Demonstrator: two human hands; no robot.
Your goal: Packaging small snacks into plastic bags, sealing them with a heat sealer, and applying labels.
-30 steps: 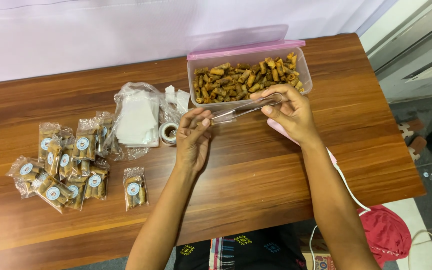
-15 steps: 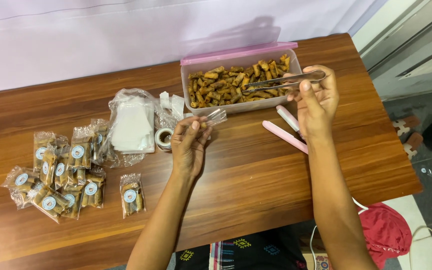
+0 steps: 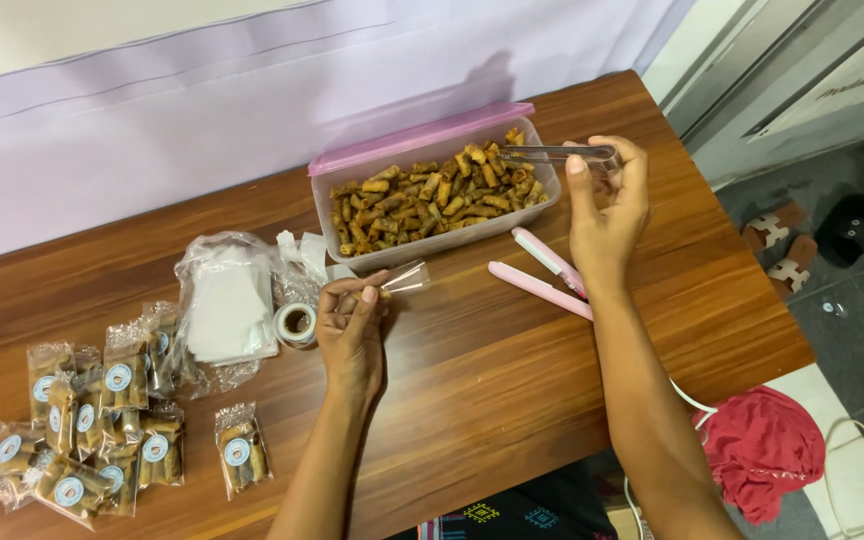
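In the head view, the clear plastic tub (image 3: 432, 225) of brown fried snack rolls (image 3: 432, 195) stands at the far side of the wooden table (image 3: 512, 390), its pink lid (image 3: 417, 138) tucked under its far edge. The right hand (image 3: 607, 205) is raised at the tub's right end, fingers closed around metal tongs (image 3: 552, 154) whose tips reach over the rolls at the tub's right corner. The left hand (image 3: 352, 325) hovers just in front of the tub's left half, fingers pinched narrowly on a small clear plastic bag (image 3: 404, 278) that points toward the tub. A pink heat sealer (image 3: 542, 275) lies on the table just in front of the tub's right half, between the two hands. Left of the tub sit a small roll of tape (image 3: 297, 323) and a crumpled bag of empty pouches (image 3: 222, 305). Further left, well apart from the tub, filled snack packets (image 3: 92, 420) with round labels lie in a loose pile, one packet (image 3: 237, 455) set apart nearer the left forearm.
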